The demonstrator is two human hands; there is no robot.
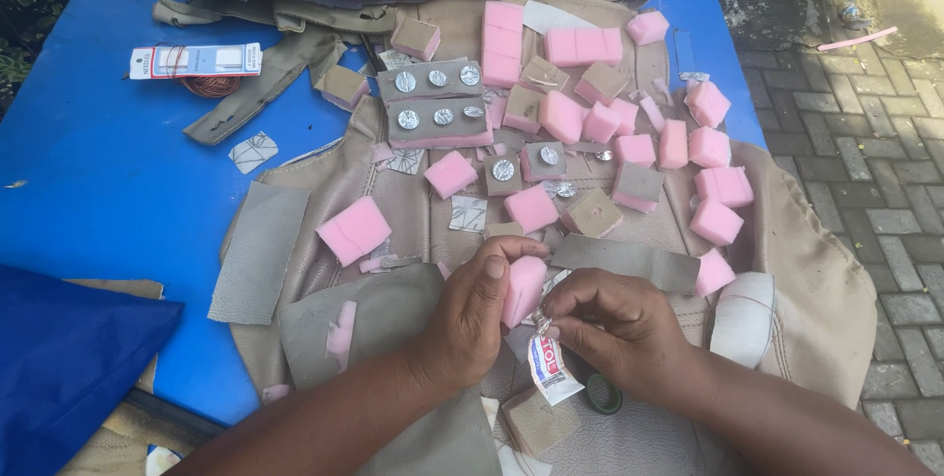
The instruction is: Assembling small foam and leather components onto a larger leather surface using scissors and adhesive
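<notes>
Small crumpled white sachet with red and blue print pinched in the right hand's fingers near the bottom centre, flat rectangular white card packet with red and blue ends lying on the blue desk at upper left

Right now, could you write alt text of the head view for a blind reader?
The left hand holds a pink foam block while the right hand squeezes a small glue tube beside it. Many pink foam pieces lie on beige leather.
</notes>
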